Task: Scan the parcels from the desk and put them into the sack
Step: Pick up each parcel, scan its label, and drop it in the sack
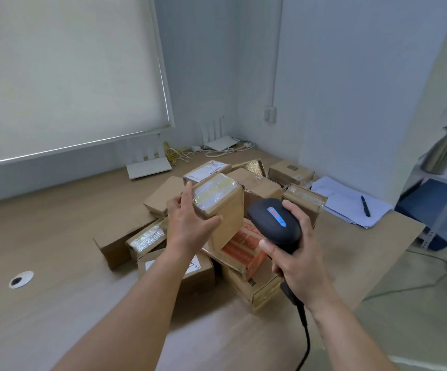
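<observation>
Two hands were up over a heap of cardboard boxes (249,266) on the pale wood-grain counter (43,303). The left hand (187,220) gripped a small brown box (218,199) from its left side, thumb curled along the near bottom edge and fingers reaching up the far side; the box was lifted clear of the heap and tilted, its top face wrapped in shiny clear tape over a label. Just to the right of that box, the right hand (297,258) was wrapped around the handle of a black scanner (276,223), thumb on the near side, forefinger over the rounded matte head with its blue and red sticker. A black cable hung from the handle below the wrist. Under both hands lay more taped boxes, one printed in orange. Beyond the right hand, white sheets of paper (350,202) carried a dark pen (365,206). Beyond the left hand stood a flat white router (148,167).
</observation>
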### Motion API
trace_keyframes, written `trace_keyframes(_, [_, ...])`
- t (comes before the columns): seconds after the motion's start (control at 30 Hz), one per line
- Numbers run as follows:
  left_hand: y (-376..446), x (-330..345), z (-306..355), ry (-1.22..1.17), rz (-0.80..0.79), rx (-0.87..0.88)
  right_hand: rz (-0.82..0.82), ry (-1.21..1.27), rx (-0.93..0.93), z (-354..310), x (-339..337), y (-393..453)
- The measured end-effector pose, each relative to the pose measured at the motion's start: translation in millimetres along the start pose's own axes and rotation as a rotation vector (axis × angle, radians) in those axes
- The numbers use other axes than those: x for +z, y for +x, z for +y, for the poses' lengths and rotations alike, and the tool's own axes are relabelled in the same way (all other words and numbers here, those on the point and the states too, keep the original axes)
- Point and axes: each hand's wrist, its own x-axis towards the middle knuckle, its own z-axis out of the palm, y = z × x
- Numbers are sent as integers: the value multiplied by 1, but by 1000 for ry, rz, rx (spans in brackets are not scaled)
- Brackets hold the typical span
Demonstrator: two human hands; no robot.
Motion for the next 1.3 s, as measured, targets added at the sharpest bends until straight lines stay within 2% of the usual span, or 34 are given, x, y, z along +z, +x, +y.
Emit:
trace_keyframes(0.3, [-99, -88, -43, 92, 230, -104, -248, 123, -12, -7, 62, -54])
trace_keyframes(0.43, [-158, -131, -76, 124, 323, -216, -390, 179, 45, -11, 108, -88])
trace_keyframes(0.63, [-229, -189, -125, 269, 372, -429, -582, 206, 90, -30, 176, -134])
trace_keyframes(0.77, [-264, -231, -153, 299, 426, -506, -652, 206, 99, -48, 220, -161])
trace_keyframes(0.97, [-316, -279, -193, 435, 423, -558, -709, 171, 136, -61, 281, -201])
trace_keyframes(1.1, [-344, -293, -219, 514, 351, -524, -723, 149, 162, -64, 305, -225])
trace_keyframes(1.3, [-377, -301, -247, 471, 277, -586, -722, 118, 189, -64, 314, -246])
